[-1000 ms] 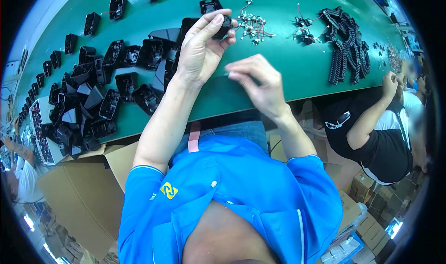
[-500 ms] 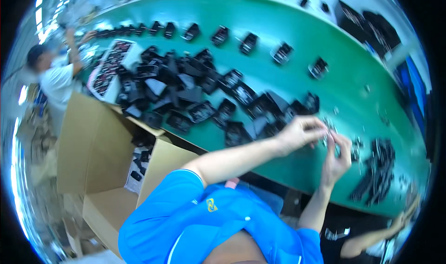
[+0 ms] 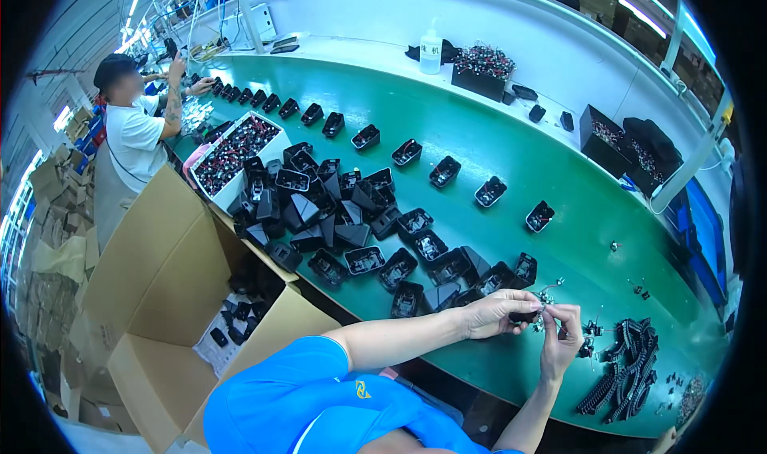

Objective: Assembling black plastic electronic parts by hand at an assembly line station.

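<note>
Above the near right part of the green table point(image 3: 471, 238), my left hand point(image 3: 497, 314) and my right hand point(image 3: 562, 338) meet fingertip to fingertip. Closed fingers of the left hand hold a small black part point(image 3: 523, 316). The right thumb and fingers pinch at the same spot; what lies between them is too small to make out. Small metal pieces point(image 3: 545, 297) show just beyond the fingertips. More of them point(image 3: 591, 338) lie beside my right hand, next to a pile of black segmented strips point(image 3: 627, 370). Left of my hands spreads a heap of black plastic housings point(image 3: 351, 214).
Black housings point(image 3: 446, 171) stand in a spaced row along the table. A white box point(image 3: 276, 152) holds many small wired parts. An open cardboard box point(image 3: 160, 274) stands at the near left. A co-worker point(image 3: 132, 126) is at the far left. A bottle point(image 3: 431, 50) stands on the back ledge.
The whole view has shifted, so more of the back ledge and room shows. My hands still meet at the fingertips, now lower in the picture.
</note>
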`<action>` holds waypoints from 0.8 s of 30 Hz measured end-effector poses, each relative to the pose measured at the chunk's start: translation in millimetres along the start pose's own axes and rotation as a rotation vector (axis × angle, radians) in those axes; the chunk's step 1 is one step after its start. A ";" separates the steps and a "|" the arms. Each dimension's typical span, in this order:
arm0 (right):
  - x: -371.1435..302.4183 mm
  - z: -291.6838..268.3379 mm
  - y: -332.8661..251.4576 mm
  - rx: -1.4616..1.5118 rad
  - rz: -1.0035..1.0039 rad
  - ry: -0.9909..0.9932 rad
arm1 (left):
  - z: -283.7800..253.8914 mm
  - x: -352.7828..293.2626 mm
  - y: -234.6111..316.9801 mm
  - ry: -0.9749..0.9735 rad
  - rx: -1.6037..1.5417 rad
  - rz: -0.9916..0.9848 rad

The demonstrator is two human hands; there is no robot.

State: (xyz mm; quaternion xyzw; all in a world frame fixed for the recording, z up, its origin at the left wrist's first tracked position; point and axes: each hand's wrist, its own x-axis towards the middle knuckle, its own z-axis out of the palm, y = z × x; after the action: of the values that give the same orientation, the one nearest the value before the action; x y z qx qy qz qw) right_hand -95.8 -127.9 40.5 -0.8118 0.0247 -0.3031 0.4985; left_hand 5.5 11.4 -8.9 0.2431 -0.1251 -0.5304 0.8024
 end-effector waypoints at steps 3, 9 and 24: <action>-1.6 -1.9 5.6 0.036 0.040 0.019 | 4.3 -1.0 0.8 -0.012 0.004 0.021; -5.1 -1.5 15.1 -0.013 0.036 0.085 | 7.5 1.0 1.4 -0.046 0.037 0.076; 9.4 3.7 13.0 -0.069 0.000 0.118 | 7.1 4.2 6.8 0.064 -0.004 0.047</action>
State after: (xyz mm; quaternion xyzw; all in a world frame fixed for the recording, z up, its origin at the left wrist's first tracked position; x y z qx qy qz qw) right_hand -82.9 -134.7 33.1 -0.8092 0.0641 -0.3493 0.4680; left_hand 9.3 8.0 0.5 0.2554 -0.1043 -0.5035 0.8188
